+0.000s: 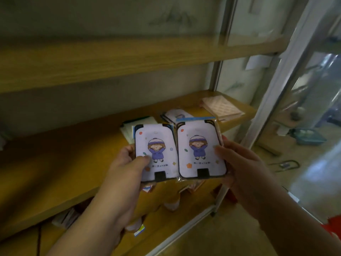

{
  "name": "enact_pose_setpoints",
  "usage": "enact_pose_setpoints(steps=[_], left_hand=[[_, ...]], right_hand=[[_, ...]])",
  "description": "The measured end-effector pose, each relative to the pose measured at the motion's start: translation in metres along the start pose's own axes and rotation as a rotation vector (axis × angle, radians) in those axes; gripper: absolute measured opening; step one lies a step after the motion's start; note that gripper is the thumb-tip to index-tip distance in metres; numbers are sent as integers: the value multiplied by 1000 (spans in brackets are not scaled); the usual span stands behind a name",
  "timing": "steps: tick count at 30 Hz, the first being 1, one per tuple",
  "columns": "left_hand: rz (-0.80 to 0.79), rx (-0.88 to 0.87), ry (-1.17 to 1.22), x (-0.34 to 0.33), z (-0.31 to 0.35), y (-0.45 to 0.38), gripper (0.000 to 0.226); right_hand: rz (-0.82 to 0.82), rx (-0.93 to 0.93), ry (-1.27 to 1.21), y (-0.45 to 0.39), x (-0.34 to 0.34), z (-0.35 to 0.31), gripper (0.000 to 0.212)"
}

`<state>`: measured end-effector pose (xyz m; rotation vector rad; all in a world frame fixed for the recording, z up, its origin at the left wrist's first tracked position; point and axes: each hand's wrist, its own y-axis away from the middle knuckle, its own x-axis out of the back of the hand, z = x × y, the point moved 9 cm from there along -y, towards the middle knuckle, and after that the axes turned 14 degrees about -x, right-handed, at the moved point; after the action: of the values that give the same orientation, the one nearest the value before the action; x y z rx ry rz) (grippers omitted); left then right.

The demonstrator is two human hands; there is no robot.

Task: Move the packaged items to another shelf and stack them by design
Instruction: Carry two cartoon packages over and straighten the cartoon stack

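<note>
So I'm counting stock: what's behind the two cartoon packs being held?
Behind the left pack and right pack, more packaged items lie on the wooden shelf; most of each is covered.

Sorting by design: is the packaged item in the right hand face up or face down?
Face up: the packaged item in the right hand shows its printed cartoon figure in purple.

Two matching packaged items (155, 154), two hands (127, 163)

Head view, down toward shelf (55, 172)
</note>
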<state>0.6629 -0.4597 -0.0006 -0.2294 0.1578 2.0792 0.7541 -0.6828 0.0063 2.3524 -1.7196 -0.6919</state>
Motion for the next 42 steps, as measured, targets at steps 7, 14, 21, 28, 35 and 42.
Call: enact_pose_setpoints(steps=[7,14,21,28,35,42], left_hand=[[0,16,-58,-63,-15,-105,40],[53,-78,-320,-114,-29,-182,45],[84,-112,-679,-134,-41,-212,35],[75,-188,-1056,-137,-36,-197,49],[293,-367,-877,-118,-11,-142,41],[348,-404,-825,-95,-1,-103,45]], right_hand=[[65,21,-59,-73,47,-31,21],[63,-22,-35,-135,81,-50,32],[-51,-47,69,-188,93,-78,17],[-210,-33,271,-226,85,-97,21],[-352,-8,431,-251,29,-99,16],[-284,298,846,-267,-32,-104,22]])
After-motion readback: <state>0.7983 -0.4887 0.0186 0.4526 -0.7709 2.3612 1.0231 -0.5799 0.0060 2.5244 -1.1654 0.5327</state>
